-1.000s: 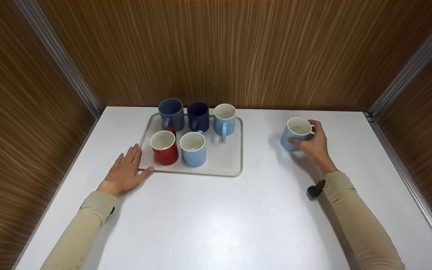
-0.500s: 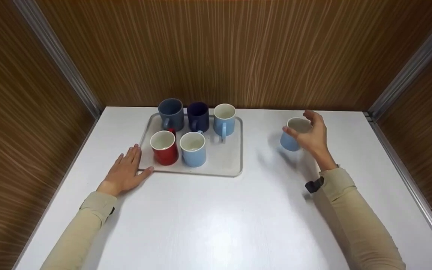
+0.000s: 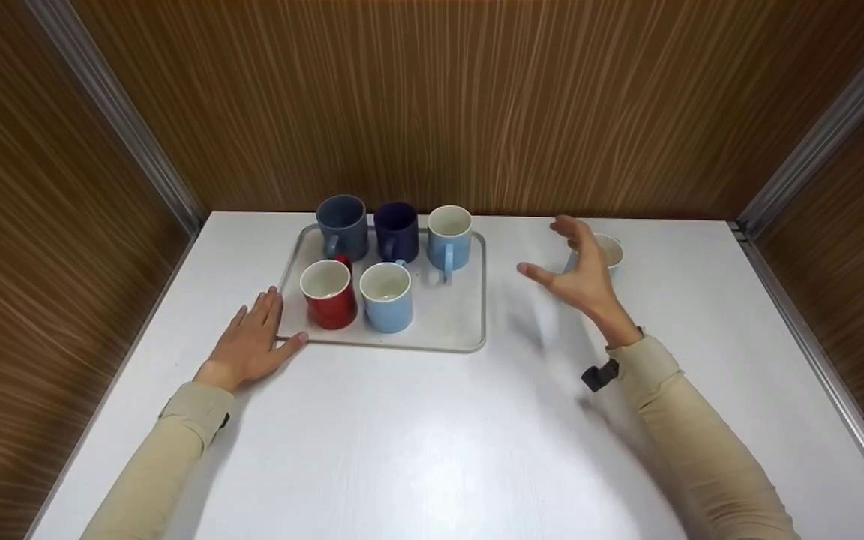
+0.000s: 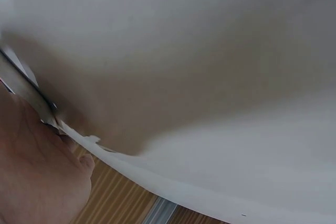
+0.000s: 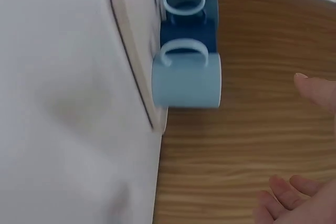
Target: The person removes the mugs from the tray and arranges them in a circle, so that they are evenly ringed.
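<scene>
Five straight-sided, handled mugs with a smooth ceramic look are held upright on a pale, shallow tray with rounded corners and a thin raised rim. The back row is formed by a grey-blue mug, a dark navy mug and a light blue mug, all with their handles turned toward the near side; the front row is made up of a glossy red mug and a second light blue mug, with handles turned to the back. Cream-white interiors are shown by the red and light blue ones, while the other two are dark inside. A lone light blue mug is set on the white tabletop, right of the tray and well apart from it, and is partly covered in the head view by the right hand. That hand is raised, its thumb and fingers parted in a wide curve with nothing grasped. The left hand is laid palm down, fingers straight, along the tray's left edge, its thumb tip at the front rim. Room is left along the tray's right side, between its rim and the lone mug, and a broad stretch of tabletop is spread toward the near side. The back edge is closed by a wood-grained panel, just behind the back row, and the corners are lined by metal strips.
</scene>
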A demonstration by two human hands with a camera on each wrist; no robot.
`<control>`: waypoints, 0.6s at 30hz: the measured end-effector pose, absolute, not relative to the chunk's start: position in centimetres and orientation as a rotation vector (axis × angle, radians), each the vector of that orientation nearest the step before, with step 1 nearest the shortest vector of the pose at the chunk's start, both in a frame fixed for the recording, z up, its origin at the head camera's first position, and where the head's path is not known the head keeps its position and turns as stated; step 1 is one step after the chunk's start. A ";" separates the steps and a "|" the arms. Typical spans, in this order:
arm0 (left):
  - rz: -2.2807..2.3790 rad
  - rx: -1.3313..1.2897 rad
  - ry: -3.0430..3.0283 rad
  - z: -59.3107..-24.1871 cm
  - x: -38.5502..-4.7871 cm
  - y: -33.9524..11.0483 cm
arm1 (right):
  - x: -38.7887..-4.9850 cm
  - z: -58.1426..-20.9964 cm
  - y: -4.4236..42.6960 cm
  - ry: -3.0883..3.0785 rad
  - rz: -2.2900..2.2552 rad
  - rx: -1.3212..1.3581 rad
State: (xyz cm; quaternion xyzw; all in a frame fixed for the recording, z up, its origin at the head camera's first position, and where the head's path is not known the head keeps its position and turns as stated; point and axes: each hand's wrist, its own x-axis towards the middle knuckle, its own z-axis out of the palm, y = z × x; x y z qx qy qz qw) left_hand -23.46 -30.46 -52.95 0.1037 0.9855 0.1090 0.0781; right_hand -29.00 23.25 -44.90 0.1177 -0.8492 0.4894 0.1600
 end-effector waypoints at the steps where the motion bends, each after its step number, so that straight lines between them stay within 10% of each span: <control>1: 0.324 0.312 2.954 -53.0 -23.4 -30.4 | -28.9 -44.9 22.7 -2.426 1.398 0.355; 18: 0.331 0.311 2.940 -52.9 -23.4 -30.4 | -27.6 -46.1 15.0 -2.506 1.476 0.554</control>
